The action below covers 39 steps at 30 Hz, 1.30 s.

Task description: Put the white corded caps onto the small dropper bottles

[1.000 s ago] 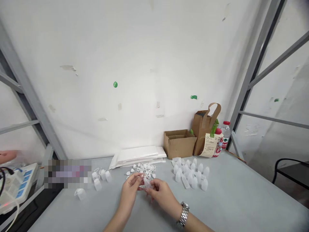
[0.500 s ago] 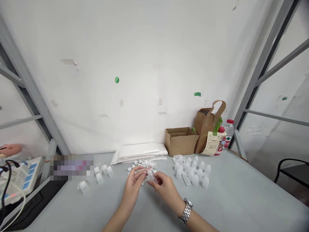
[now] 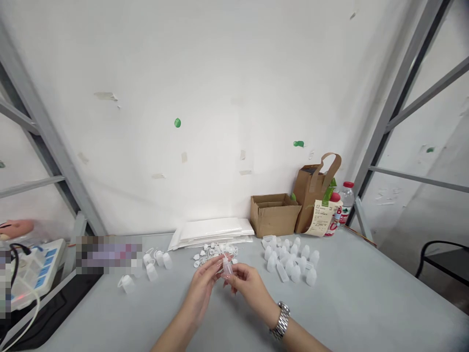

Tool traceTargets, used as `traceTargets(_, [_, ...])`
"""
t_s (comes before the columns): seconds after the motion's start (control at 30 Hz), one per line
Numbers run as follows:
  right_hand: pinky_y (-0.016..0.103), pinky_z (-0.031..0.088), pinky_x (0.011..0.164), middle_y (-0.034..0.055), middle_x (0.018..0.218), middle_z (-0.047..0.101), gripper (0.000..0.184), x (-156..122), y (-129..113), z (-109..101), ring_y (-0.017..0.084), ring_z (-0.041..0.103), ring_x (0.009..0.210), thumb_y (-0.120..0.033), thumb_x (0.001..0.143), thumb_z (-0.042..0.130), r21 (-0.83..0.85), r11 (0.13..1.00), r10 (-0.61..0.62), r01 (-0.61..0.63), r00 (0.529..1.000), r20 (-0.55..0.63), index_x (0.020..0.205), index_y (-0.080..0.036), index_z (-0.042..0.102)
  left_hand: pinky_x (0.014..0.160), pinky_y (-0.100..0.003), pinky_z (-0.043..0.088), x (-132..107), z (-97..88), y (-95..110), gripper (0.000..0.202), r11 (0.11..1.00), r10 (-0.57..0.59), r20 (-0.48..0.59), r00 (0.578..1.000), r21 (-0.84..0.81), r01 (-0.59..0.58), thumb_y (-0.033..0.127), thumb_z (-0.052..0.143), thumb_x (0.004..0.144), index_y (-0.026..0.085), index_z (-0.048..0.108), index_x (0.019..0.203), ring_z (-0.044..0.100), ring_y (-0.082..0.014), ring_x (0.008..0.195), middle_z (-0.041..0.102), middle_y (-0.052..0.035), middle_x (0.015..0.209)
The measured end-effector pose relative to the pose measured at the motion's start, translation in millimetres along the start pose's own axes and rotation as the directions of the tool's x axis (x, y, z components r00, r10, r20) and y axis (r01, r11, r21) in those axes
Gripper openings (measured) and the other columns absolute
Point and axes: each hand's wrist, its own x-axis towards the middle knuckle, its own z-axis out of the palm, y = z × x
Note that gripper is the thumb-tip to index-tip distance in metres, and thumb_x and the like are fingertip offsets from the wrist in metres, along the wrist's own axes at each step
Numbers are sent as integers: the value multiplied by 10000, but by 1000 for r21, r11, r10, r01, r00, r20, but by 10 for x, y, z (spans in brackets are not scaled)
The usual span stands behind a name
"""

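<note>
Between both hands, just above the table, is a small translucent plastic bottle (image 3: 227,268) with its top pointing up and slightly left. My right hand (image 3: 253,287), with a metal watch at the wrist, pinches the bottle's body between thumb and fingers. The fingers of my left hand (image 3: 202,284) close around the top end, at a small white cap (image 3: 225,257); their exact grip is partly hidden. Behind the hands lies a pile of loose white caps with loops (image 3: 210,251). To the right stand and lie several uncapped translucent bottles (image 3: 289,266).
Several capped bottles (image 3: 151,271) stand at left. White flat envelopes (image 3: 210,230), an open cardboard box (image 3: 276,220), a brown paper bag (image 3: 306,195) and a water bottle (image 3: 346,200) line the wall. A power strip (image 3: 46,269) with cables sits far left on the grey table (image 3: 348,303).
The bottle has turned more upright and moved slightly left and up. My left fingers have shifted from holding out the cap's loop to closing beside the bottle's top.
</note>
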Motion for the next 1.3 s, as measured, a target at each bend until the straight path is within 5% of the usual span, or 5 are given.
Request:
traceTargets(0.27, [263, 399, 599, 12, 711, 604, 180, -62, 82, 7, 149, 501, 624, -358, 766, 617, -454, 879, -247, 149, 955, -164, 772, -180, 636, 938, -367, 399, -42, 62, 64, 290, 997, -54, 51, 997, -53, 57, 288, 646, 661, 154, 713, 909, 563, -271, 1083, 692, -112, 1057])
traceTargets(0.47, [279, 404, 632, 21, 735, 595, 119, -101, 98, 8, 163, 504, 648, -309, 794, 580, -548, 804, -363, 229, 920, -147, 812, -204, 631, 975, -362, 364, -59, 62, 63, 277, 996, -71, 47, 996, -50, 73, 275, 640, 643, 174, 719, 889, 540, -265, 1115, 689, -95, 1070])
traceTargets(0.6, [268, 397, 590, 11, 661, 597, 237, -89, 34, 20, 154, 499, 606, -407, 765, 597, -376, 919, -192, 120, 968, -162, 756, -178, 657, 929, -361, 395, -36, 35, 41, 271, 997, -68, 81, 994, -39, 71, 281, 625, 657, 160, 718, 880, 568, -271, 1066, 694, -103, 1052])
traceTargets(0.73, [251, 391, 533, -6, 582, 581, 385, -44, -34, 11, 126, 480, 530, -529, 658, 658, -69, 998, -18, 14, 998, -59, 699, -147, 668, 849, -362, 429, -1, 1, 16, 282, 989, -106, 123, 987, -94, 118, 276, 604, 681, 132, 708, 899, 603, -269, 976, 700, -120, 1012])
traceTargets(1.3, [210, 310, 527, -10, 563, 579, 331, -123, -85, 57, 69, 439, 485, -446, 585, 767, 340, 925, 112, -168, 978, 177, 590, -129, 672, 514, -244, 416, -26, -4, 19, 399, 910, -264, 147, 953, -288, 296, 206, 577, 679, 186, 582, 1077, 562, -133, 590, 639, -29, 747])
